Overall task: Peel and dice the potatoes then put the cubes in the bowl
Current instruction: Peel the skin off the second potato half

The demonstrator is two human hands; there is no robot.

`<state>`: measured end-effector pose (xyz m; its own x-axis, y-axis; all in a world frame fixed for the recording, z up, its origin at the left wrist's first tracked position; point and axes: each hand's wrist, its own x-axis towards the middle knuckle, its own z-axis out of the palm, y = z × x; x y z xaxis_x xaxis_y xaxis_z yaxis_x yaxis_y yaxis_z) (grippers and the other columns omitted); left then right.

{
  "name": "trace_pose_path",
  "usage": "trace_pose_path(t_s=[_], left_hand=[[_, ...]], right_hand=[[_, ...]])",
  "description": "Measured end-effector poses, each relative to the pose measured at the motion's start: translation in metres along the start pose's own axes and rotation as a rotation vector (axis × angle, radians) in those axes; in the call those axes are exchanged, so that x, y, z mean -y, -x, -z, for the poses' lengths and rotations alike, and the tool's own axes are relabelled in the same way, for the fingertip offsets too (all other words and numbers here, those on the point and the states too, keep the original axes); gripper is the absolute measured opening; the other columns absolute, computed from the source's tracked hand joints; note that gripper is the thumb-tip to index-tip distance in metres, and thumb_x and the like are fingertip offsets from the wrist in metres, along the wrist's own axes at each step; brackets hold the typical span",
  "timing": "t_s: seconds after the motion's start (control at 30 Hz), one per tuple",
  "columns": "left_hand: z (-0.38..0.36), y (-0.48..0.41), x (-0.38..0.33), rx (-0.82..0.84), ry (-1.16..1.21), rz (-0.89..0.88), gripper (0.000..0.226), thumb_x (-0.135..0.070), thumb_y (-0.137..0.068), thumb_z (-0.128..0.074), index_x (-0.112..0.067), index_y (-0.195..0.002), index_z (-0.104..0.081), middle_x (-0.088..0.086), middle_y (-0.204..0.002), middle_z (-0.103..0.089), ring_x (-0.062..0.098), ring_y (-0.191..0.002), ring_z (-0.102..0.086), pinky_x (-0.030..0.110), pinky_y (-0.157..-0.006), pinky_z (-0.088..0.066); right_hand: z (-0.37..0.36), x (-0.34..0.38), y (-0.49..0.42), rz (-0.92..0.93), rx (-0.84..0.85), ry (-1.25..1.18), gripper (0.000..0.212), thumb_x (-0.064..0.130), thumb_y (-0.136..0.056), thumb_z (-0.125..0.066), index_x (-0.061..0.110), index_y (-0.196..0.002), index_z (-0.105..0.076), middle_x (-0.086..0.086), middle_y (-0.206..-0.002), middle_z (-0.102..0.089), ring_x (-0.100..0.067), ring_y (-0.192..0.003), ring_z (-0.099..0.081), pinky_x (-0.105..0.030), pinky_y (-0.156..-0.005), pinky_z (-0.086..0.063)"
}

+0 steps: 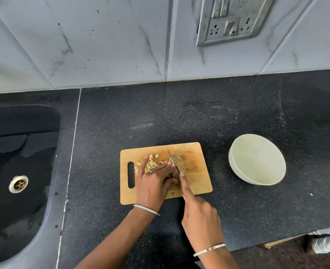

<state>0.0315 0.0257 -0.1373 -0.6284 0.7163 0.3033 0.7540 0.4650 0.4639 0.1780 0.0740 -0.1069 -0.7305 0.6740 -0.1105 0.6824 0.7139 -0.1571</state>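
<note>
Left hand (pixel 154 180), fingers seemingly straight, steadies the potato (pixel 180 161) beside the knife (pixel 173 160); right hand (pixel 199 216) grips the knife

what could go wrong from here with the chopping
1. The left hand has its fingers straight, tips right beside the knife in the right hand; a slip could nick them.
2. Loose potato cubes lie partly under that hand and could be swept off the cutting board.
3. The bowl stands apart from the board, so cubes may drop in transfer.
</note>
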Motion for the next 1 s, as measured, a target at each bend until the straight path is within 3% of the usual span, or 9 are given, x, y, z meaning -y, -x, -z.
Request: trace_pose_path(t_s=[0.23,0.57,0.73,0.8,0.9,1.0], left_hand=[[0.002,-0.001,0.0,0.003,0.002,-0.003,0.039,-0.023,-0.062,-0.089,-0.027,-0.098,-0.076,-0.007,-0.103,-0.073,0.004,-0.104,-0.066,0.038,-0.111,-0.022],[0.001,0.0,-0.004,-0.025,-0.033,0.043,0.032,-0.025,-0.071,-0.082,-0.028,-0.102,-0.074,-0.007,-0.106,-0.073,0.004,-0.107,-0.064,0.041,-0.113,-0.015],[-0.001,0.001,-0.004,-0.044,-0.028,0.045,0.034,-0.03,-0.07,-0.083,-0.027,-0.103,-0.074,-0.006,-0.107,-0.072,0.004,-0.108,-0.064,0.042,-0.113,-0.016],[0.0,0.001,-0.004,-0.043,-0.021,0.042,0.035,-0.029,-0.069,-0.084,-0.027,-0.102,-0.074,-0.006,-0.107,-0.072,0.004,-0.107,-0.065,0.043,-0.112,-0.016],[0.001,0.0,-0.003,-0.038,-0.02,0.03,0.035,-0.029,-0.068,-0.085,-0.026,-0.101,-0.075,-0.006,-0.106,-0.073,0.004,-0.105,-0.065,0.044,-0.112,-0.016],[0.001,0.0,-0.003,-0.047,-0.021,0.021,0.035,-0.031,-0.068,-0.085,-0.026,-0.101,-0.075,-0.007,-0.106,-0.073,0.004,-0.106,-0.065,0.043,-0.112,-0.015]], right_hand=[[0.004,0.01,-0.023,-0.002,0.079,-0.102,0.091,0.017,-0.095,-0.047,0.051,-0.147,0.02,-0.002,-0.101,-0.065,-0.029,-0.087,-0.068,-0.043,-0.069,-0.053],[-0.006,0.006,-0.015,0.021,0.037,-0.103,0.095,0.014,-0.091,-0.05,0.049,-0.148,0.018,-0.001,-0.093,-0.065,-0.029,-0.08,-0.068,-0.042,-0.066,-0.053],[-0.009,-0.003,0.013,0.004,0.059,-0.037,0.105,0.012,-0.082,-0.063,0.048,-0.151,0.008,0.002,-0.069,-0.059,-0.025,-0.058,-0.065,-0.038,-0.048,-0.045],[-0.007,-0.004,0.014,-0.007,0.045,-0.033,0.101,0.017,-0.084,-0.064,0.049,-0.152,0.003,0.003,-0.069,-0.06,-0.025,-0.058,-0.065,-0.037,-0.046,-0.039],[-0.006,-0.003,0.016,0.003,0.053,-0.037,0.097,0.019,-0.091,-0.058,0.052,-0.148,0.014,0.002,-0.075,-0.062,-0.025,-0.066,-0.067,-0.035,-0.051,-0.035],[0.002,-0.008,0.027,0.011,0.073,-0.078,0.104,0.019,-0.088,-0.063,0.054,-0.147,0.016,0.006,-0.066,-0.053,-0.02,-0.061,-0.066,-0.032,-0.05,-0.037]])
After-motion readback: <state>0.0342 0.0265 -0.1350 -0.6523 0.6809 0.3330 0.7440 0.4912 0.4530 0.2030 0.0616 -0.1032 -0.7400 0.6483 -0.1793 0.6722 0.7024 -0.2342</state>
